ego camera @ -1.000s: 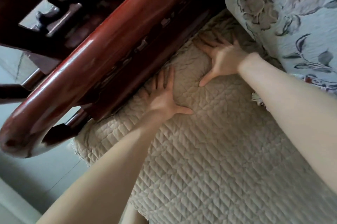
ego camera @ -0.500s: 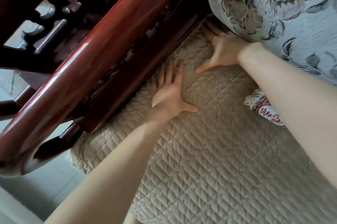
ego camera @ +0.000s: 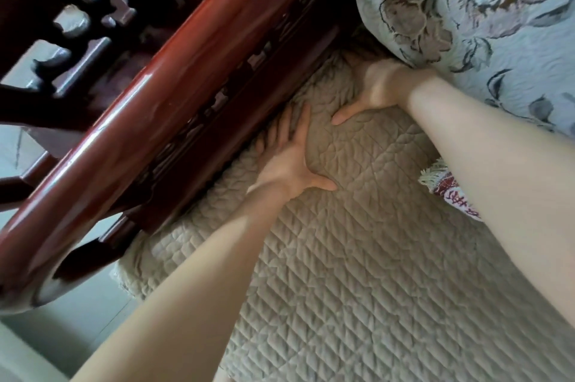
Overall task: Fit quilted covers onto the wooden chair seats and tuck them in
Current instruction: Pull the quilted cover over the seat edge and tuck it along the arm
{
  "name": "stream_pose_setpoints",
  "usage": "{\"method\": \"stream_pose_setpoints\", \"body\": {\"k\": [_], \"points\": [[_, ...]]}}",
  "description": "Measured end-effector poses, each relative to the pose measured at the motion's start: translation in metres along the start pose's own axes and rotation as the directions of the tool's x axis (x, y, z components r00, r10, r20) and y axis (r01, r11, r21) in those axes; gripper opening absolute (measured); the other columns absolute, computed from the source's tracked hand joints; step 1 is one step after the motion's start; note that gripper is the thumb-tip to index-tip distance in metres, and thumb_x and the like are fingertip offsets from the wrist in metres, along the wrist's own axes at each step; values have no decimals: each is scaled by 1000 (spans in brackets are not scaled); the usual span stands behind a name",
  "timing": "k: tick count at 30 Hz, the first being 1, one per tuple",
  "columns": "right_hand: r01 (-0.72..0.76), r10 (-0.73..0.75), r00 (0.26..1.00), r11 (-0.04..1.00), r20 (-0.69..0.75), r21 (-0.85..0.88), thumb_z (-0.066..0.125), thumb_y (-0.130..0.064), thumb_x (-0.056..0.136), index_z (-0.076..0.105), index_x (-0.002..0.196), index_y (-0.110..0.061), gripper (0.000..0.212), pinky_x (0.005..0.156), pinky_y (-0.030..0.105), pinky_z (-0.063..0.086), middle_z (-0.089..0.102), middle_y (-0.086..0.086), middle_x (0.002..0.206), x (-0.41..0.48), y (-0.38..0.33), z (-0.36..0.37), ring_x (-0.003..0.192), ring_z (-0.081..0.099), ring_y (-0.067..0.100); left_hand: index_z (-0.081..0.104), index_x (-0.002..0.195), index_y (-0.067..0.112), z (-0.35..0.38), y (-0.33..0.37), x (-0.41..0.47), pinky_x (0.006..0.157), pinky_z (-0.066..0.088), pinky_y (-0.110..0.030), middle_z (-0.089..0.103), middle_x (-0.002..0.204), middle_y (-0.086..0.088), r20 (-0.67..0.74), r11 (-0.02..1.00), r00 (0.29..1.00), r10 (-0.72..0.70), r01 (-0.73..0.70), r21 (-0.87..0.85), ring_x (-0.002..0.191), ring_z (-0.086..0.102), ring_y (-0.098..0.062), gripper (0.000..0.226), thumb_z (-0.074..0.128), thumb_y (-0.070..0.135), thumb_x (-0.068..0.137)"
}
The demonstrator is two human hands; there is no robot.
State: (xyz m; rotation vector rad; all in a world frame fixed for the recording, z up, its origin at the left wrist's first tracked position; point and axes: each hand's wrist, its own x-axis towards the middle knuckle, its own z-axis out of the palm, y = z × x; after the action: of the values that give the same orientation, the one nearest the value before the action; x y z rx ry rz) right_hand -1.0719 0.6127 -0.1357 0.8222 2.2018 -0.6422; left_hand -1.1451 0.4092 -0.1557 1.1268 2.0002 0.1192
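A beige quilted cover [ego camera: 357,272] lies spread over the seat of a dark red wooden chair. My left hand [ego camera: 291,160] presses flat on the cover, its straight fingers reaching into the gap under the carved armrest [ego camera: 174,95]. My right hand [ego camera: 378,90] presses the cover deeper in the corner; its thumb is spread, and its fingers are hidden under the floral cushion [ego camera: 485,17].
The glossy armrest rail runs diagonally across the left side, with carved openwork [ego camera: 93,14] behind it. A fringed red-and-white cloth [ego camera: 448,192] pokes out beneath my right forearm. Pale floor [ego camera: 71,313] shows at lower left.
Both hands have slid further along the cover towards the back corner. My right fingers, visible before, are now under the floral cushion. The fringed cloth has come into sight.
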Motion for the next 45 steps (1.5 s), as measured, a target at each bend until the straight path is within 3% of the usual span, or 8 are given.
{"method": "stream_pose_setpoints", "body": {"k": [5, 9, 16, 23, 26, 35, 40, 45], "points": [[142, -141, 990, 961, 23, -236, 65, -81, 56, 2, 155, -28, 129, 115, 58, -3, 5, 2, 163, -44, -33, 23, 149, 1, 28, -16, 150, 27, 14, -32, -69, 118, -4, -48, -13, 159, 3, -121, 986, 980, -160, 165, 26, 146, -9, -19, 133, 64, 79, 59], [248, -241, 969, 948, 56, -201, 66, -80, 57, 2, 155, -31, 127, 113, 61, -9, 1, -4, 163, -45, -70, 51, 149, -6, 27, -18, 150, 26, 22, -66, -99, 119, 2, -48, -10, 158, 3, -84, 966, 963, -258, 258, -10, 145, -5, -19, 135, 64, 80, 57], [179, -154, 978, 966, 143, -186, 55, -94, 19, 0, 154, -27, 161, 115, 63, 6, 8, 2, 162, -10, -85, 59, 147, 14, 27, -12, 151, 29, 23, -78, -82, 117, 10, -47, 0, 159, 3, -61, 964, 967, -249, 241, -116, 145, 3, -19, 137, 71, 77, 52], [321, -306, 947, 895, 98, -310, 73, -71, 59, 7, 154, -31, 123, 113, 63, 1, 2, -3, 163, -65, -132, 81, 148, 0, 24, 31, 148, 13, 36, -120, -158, 114, 18, -44, 37, 148, -11, -339, 963, 902, -268, 259, -71, 135, 34, -30, 126, 50, 89, 49], [399, -383, 917, 866, 114, -300, 72, -72, 59, 10, 154, -31, 121, 113, 63, -3, 7, -5, 162, -70, -167, 106, 148, 3, 25, 25, 150, 13, 36, -146, -180, 117, 14, -46, 27, 155, -3, -219, 957, 932, -289, 284, -53, 143, 18, -24, 140, 39, 97, 40], [309, -278, 951, 880, 137, -360, 71, -80, 47, 4, 154, -34, 134, 105, 71, -13, 8, -4, 162, -41, -202, 134, 148, -6, 29, 24, 145, 16, 31, -173, -164, 114, 19, -47, 33, 149, -5, -143, 943, 933, -331, 333, -12, 139, 29, -26, 140, 52, 93, 32], [267, -227, 963, 886, 148, -379, 73, -79, 46, 8, 153, -35, 132, 106, 71, -13, 13, -2, 161, -35, -207, 136, 148, -2, 29, 22, 146, 12, 16, -182, -137, 110, 33, -42, 32, 147, -11, 106, 926, 923, -369, 375, -41, 136, 32, -30, 143, 65, 89, 33], [271, -256, 962, 876, 91, -398, 74, -75, 49, 9, 154, -31, 131, 107, 71, -10, 14, -3, 160, -50, -214, 133, 148, 0, 30, 34, 138, 10, 24, -170, -157, 110, 25, -48, 33, 144, -7, -141, 955, 945, -295, 297, -7, 135, 29, -27, 127, 68, 83, 39]]}}
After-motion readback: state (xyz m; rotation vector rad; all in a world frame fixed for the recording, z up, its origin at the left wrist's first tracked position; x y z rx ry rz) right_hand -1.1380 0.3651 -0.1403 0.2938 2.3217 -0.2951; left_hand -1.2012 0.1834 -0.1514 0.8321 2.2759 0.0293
